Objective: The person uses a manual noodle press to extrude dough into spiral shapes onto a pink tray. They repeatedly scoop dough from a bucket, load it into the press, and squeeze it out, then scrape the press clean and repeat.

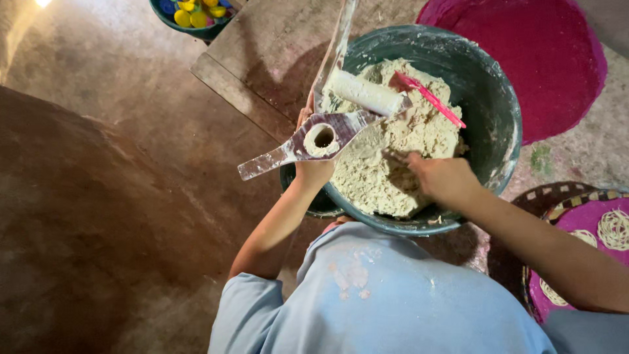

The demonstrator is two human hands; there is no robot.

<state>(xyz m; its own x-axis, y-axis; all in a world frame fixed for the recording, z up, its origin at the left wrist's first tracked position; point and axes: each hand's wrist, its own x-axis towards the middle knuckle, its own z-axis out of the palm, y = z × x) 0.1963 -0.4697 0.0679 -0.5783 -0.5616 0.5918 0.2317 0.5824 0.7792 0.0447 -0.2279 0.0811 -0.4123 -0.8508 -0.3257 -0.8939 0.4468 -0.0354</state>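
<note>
Left hand: fingers wrapped tight around a flat metal press with a round hole, at the bowl's left rim.
Right hand: fingers curled, digging into the dough.
Dough: pale, lumpy, crumbly.
Bowl: big, round, green, dusty.
Roller: white tube lying on the dough.

A small dark bowl of yellow, blue and pink bottle caps sits at the top edge, beside a worn wooden board lying on the bare concrete floor. A large round magenta mat lies at upper right. At the right edge, a woven purple tray carries coiled straw rounds
</note>
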